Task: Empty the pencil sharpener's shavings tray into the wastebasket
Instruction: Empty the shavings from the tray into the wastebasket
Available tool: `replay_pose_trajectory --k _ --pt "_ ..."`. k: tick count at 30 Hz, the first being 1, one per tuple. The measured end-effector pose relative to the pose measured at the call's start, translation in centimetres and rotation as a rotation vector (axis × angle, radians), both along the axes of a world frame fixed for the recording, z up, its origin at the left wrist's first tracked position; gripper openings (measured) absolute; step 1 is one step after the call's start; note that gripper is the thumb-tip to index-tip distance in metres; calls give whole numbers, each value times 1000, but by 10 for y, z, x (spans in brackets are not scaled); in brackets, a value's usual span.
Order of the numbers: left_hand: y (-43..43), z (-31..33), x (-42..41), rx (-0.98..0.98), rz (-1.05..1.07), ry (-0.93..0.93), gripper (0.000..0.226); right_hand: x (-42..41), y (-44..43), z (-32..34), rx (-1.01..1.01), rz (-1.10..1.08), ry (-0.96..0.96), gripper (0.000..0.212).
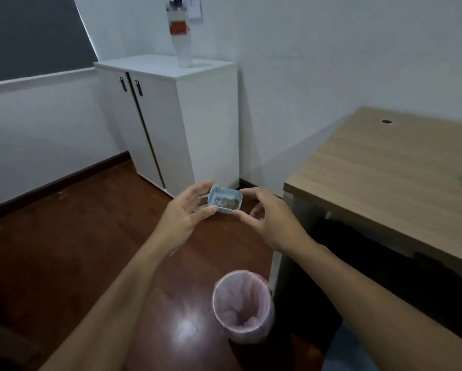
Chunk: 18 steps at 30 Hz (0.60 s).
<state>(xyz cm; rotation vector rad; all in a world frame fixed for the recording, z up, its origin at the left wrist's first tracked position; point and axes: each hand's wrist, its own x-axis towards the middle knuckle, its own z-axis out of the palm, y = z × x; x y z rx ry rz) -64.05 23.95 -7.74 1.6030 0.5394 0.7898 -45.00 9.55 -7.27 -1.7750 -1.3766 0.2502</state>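
A small light-blue shavings tray with brown pencil shavings in its bottom is held level in mid-air, open side up. My left hand grips its left side with thumb and fingers. My right hand pinches its right side. The wastebasket, round and lined with a pink bag, stands on the floor below and nearer to me than the tray. The sharpener itself is not visible.
A wooden desk fills the right side, its corner close to my right hand. A white two-door cabinet stands against the wall ahead with a white bottle on top. Dark red wood floor spreads to the left.
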Motion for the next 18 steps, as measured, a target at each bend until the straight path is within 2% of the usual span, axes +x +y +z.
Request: replay_pose_trajectory --k 8,13,18 --pt "2 -111 -7 -216 97 120 43 -17 3 -99 -236 -42 350 51" --pt "-19 -177 0 -416 162 249 33 -23 -5 -158 -356 -201 644 39" --pt "-42 -219 6 -627 175 395 41 -27 -14 -205 -463 -325 632 34"
